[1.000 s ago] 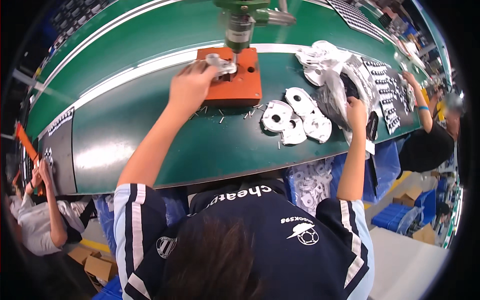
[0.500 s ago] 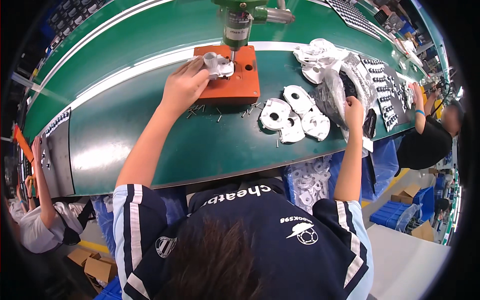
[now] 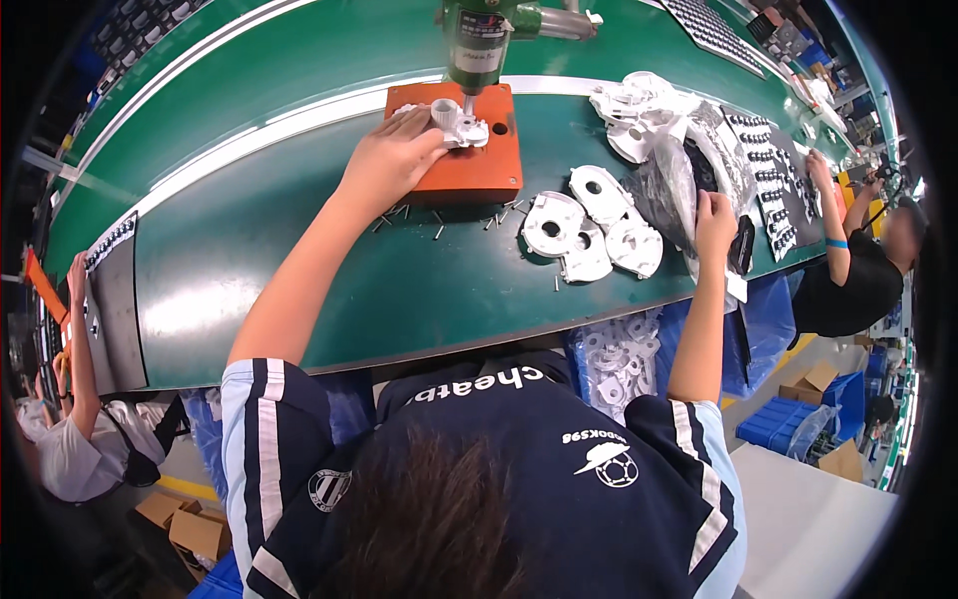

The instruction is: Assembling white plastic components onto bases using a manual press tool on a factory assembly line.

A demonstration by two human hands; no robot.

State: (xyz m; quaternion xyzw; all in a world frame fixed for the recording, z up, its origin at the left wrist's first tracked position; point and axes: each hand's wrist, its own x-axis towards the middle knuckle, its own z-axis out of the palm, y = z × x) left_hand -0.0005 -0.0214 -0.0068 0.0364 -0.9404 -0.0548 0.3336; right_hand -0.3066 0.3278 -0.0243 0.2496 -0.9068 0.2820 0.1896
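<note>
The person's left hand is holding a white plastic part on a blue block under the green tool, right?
Not quite. The block is orange, not blue, as the head view shows. The rest is right: the left hand holds the white plastic part on it under the green tool.

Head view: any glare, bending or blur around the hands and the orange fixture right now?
Head view: the green bench bends strongly toward the rim; pale glare streaks cross its left part; the left hand and white part on the orange fixture look sharp; the right hand too.
</note>
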